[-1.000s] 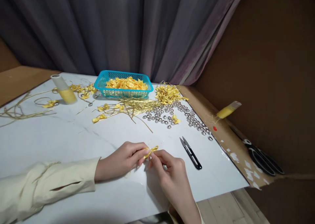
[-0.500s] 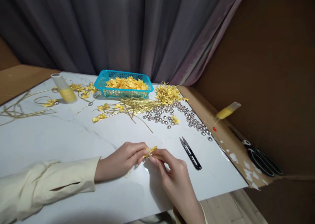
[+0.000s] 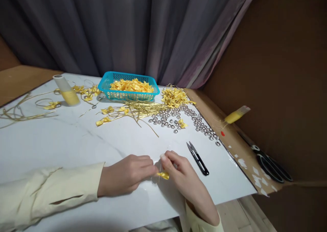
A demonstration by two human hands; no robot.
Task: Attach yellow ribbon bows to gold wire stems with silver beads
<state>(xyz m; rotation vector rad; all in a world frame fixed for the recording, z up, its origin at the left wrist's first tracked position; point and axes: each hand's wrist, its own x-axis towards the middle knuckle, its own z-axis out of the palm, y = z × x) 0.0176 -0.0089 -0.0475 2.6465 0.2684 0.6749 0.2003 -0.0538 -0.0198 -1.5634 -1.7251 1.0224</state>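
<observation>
Over the white tabletop (image 3: 84, 150), my left hand (image 3: 130, 173) pinches a small yellow ribbon bow (image 3: 164, 175), one loop of which sticks out to the right of the fingertips. Just beside it, my right hand (image 3: 182, 169) is closed with thumb and forefinger together. They grip a fine needle (image 3: 160, 165), seen only as a thin line between the right fingertips and the bow. Thread hanging from it is too fine to make out clearly. Thread snips (image 3: 198, 159) with black handles lie to the right of my right hand.
Behind my hands stands a blue basket (image 3: 129, 95) of yellow bows, beside gold cords (image 3: 145, 109) and a bow pile (image 3: 175, 97). Silver beads (image 3: 166, 118) are scattered rightward. A yellow thread spool (image 3: 67, 92) stands left; another spool (image 3: 237, 114) and scissors (image 3: 270, 165) lie right.
My right hand has turned, its thumb now uppermost, and risen off the bow with the needle. The bow and my left hand have shifted slightly toward me.
</observation>
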